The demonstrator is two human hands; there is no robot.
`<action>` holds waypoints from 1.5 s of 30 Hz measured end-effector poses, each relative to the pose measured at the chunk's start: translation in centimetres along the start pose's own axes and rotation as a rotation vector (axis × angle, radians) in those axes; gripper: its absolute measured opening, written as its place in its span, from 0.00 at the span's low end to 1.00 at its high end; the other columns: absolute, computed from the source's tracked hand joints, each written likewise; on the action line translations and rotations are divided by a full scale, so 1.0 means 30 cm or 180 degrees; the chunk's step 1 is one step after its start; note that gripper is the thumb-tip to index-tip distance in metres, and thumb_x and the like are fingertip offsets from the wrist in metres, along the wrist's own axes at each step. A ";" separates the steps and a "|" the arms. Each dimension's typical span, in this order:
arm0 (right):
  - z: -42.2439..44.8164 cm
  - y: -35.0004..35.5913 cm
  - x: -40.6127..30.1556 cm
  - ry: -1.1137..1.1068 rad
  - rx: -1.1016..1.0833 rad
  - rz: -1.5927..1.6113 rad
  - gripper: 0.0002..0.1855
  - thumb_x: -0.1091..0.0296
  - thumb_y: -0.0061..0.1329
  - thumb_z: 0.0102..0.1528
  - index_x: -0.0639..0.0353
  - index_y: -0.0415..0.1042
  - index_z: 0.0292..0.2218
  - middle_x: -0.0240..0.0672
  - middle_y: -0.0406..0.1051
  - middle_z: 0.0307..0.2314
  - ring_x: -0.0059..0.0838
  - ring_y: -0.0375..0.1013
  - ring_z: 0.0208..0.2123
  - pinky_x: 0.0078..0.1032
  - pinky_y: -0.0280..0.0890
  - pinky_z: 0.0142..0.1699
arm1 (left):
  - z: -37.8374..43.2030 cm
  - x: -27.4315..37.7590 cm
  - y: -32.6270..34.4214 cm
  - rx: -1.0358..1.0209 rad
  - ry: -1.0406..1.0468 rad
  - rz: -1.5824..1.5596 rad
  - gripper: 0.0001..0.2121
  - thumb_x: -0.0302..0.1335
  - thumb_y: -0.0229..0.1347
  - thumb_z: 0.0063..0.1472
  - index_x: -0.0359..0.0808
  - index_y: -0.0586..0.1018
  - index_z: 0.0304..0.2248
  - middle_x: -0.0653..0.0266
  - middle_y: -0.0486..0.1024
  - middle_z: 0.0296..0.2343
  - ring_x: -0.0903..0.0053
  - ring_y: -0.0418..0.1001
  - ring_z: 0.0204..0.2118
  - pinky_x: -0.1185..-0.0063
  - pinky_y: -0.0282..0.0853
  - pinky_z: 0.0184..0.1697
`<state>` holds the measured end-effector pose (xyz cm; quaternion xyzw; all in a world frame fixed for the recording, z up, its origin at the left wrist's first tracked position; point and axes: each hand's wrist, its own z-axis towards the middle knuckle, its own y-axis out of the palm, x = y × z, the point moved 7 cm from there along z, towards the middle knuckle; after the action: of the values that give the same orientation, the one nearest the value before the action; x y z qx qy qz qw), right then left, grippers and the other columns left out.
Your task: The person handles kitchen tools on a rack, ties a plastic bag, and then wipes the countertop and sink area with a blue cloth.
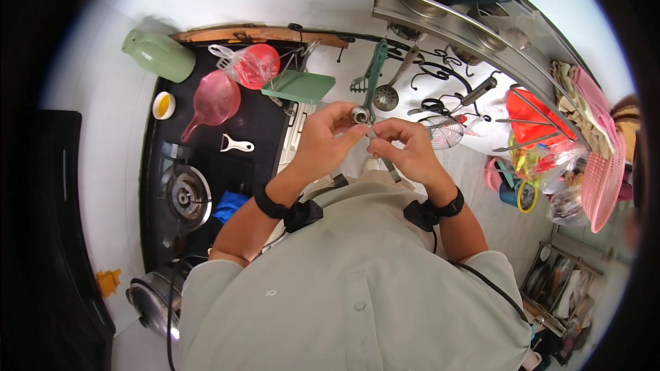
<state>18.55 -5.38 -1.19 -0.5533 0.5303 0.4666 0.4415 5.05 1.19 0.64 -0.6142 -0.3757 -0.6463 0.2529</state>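
In front of my waist, both hands meet around small metal parts. My left hand [330,136] pinches a round, hollow metal piece [360,115] between thumb and fingers, its opening facing up. A flat grey strip [392,169] runs down from beside that piece, and the fingers of my right hand [407,147] grip its upper part. The strip's lower end hangs free over my trousers. Whether the strip and the round piece are joined is hidden by my fingers.
At left, a black counter [206,154] bears a gas burner [184,196], a white peeler [237,144], a pink ladle [214,98] and a green shelf tray [299,86]. Utensils, including a skimmer [386,98], hang ahead. A steel rack [464,23] overhangs the right; a pink basket [602,190] hangs below.
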 end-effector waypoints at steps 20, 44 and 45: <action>-0.014 -0.070 -0.084 -0.1771 0.0754 -0.0486 0.12 0.73 0.45 0.55 0.59 0.73 0.42 0.36 0.69 0.34 0.20 0.67 0.33 0.18 0.62 0.35 | -0.014 -0.109 0.046 -0.0746 -0.1853 -0.1941 0.15 0.33 0.47 0.60 0.30 0.71 0.42 0.51 0.72 0.39 0.66 0.71 0.43 0.72 0.67 0.46; 0.115 -0.330 -0.033 0.0243 0.1562 -0.1040 0.23 0.52 0.38 0.59 0.63 0.74 0.27 0.32 0.65 0.10 0.20 0.66 0.14 0.21 0.59 0.23 | -0.060 -0.134 0.047 -0.1209 -0.1727 -0.0076 0.18 0.35 0.45 0.63 0.33 0.68 0.48 0.59 0.74 0.39 0.76 0.72 0.41 0.79 0.67 0.44; 0.116 -0.332 -0.019 0.0251 0.1594 -0.1069 0.23 0.52 0.38 0.59 0.63 0.74 0.28 0.33 0.66 0.10 0.20 0.67 0.15 0.22 0.59 0.23 | -0.061 -0.136 0.043 -0.1192 -0.1731 -0.0072 0.17 0.34 0.45 0.63 0.33 0.68 0.48 0.59 0.74 0.39 0.76 0.72 0.41 0.79 0.67 0.43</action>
<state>28.34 -1.39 -1.28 -0.5249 0.5467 0.2200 0.6142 5.45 -1.58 -3.07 -0.7958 -0.3109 -0.5192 0.0189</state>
